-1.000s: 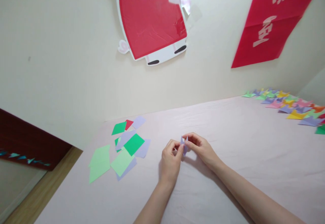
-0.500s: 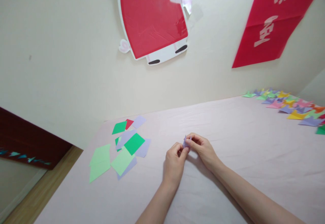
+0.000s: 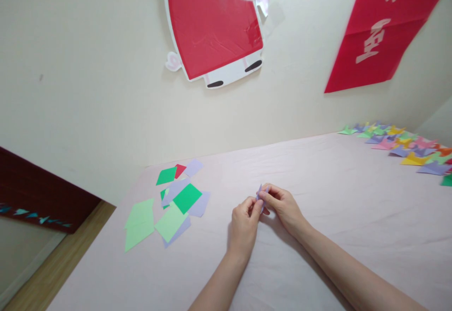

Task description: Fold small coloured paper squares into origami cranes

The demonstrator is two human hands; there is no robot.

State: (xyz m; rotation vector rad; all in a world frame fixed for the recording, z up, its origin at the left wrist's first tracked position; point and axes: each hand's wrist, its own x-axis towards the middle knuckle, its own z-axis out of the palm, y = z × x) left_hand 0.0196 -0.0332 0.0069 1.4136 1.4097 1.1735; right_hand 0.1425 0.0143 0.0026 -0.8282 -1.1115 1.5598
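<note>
A small folded piece of lavender paper is pinched between my two hands above the pale pink cloth. My left hand grips it from the left with thumb and fingers closed. From the right, my right hand holds its other side between thumb and forefinger. Pointed tips of the paper stick up above the fingers; the rest is hidden by them. To the left lie loose flat sheets, among them a dark green sheet, a light green sheet and a lavender sheet.
Rows of folded colored paper pieces stand at the far right. The cloth-covered surface meets the wall at the back. A red pig cutout and a red banner hang on the wall. The surface's left edge drops to a wooden floor.
The lavender paper has turned slightly, and a pointed tip shows higher above my fingers. My right hand's lower fingers now show beneath the paper. The camera view has shifted a little.
</note>
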